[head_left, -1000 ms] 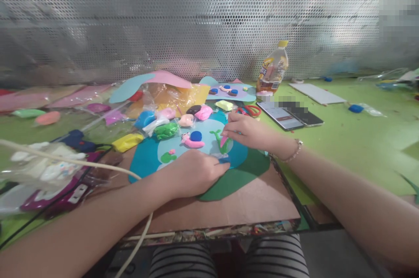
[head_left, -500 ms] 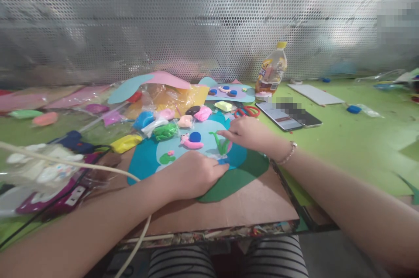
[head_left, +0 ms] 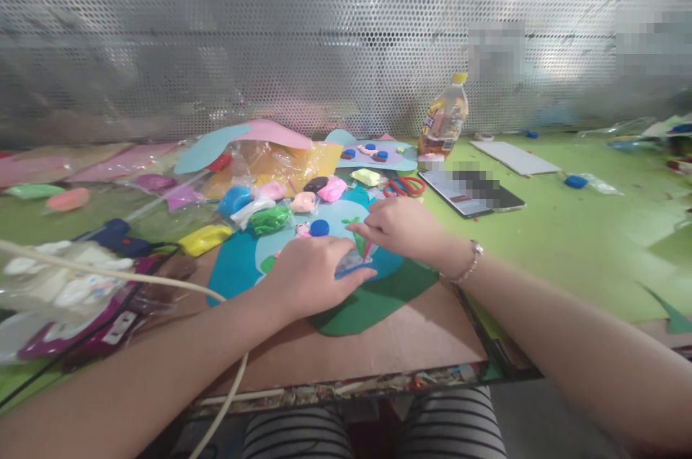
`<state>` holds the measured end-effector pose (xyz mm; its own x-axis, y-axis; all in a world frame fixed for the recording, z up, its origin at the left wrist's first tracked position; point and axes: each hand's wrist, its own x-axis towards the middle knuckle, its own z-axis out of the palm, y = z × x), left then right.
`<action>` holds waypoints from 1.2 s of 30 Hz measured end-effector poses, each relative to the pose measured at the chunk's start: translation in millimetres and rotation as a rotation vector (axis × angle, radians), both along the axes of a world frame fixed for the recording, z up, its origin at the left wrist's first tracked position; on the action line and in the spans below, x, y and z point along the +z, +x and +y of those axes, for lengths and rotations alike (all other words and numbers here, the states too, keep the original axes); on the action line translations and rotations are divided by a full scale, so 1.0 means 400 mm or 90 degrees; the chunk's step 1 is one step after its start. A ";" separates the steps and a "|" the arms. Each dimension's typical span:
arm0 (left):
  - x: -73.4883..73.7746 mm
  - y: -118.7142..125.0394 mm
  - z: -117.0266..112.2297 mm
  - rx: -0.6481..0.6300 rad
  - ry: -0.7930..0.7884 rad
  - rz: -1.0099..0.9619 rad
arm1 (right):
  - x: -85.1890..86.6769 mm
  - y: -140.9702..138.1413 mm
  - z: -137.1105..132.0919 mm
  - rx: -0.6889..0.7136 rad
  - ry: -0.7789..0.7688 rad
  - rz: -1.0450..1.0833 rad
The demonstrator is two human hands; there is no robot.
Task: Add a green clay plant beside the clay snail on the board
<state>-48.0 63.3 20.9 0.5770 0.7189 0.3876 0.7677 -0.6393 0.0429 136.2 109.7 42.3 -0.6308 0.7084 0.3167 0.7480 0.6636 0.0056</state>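
Observation:
On a layered paper piece in light blue, blue and dark green [head_left: 373,304] lie small modelling clay shapes. My left hand [head_left: 311,275] rests over its near left part, thumb and forefinger spread apart around a patch of blue and white clay [head_left: 349,264]. Curled above the right side, my right hand [head_left: 405,225] has a slim pink pointed tool [head_left: 367,251] sticking down from beneath it. Its fingertips are close to a green clay plant [head_left: 357,228]. Beyond my left hand sits a clay snail with a blue shell [head_left: 319,228], partly covered.
Bagged clay lumps, among them green [head_left: 270,220] and yellow [head_left: 204,239], lie behind and left. Red-handled scissors [head_left: 404,186], a phone [head_left: 470,192] and a bottle [head_left: 444,117] stand farther back. A cream cable [head_left: 162,280] crosses under my left forearm.
My left thumb and forefinger have spread apart, and the hand now covers more of the snail. The pink tool under my right hand shows more plainly. The view has shifted slightly.

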 end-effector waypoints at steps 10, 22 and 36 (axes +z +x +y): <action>-0.008 0.004 0.008 0.008 0.111 -0.002 | 0.006 -0.028 -0.052 0.085 0.017 0.185; 0.001 -0.002 0.011 0.046 0.043 -0.071 | -0.008 -0.030 -0.011 0.023 -0.486 0.503; -0.015 -0.005 0.006 -0.157 -0.007 0.057 | -0.021 0.017 0.050 -0.092 -0.480 0.575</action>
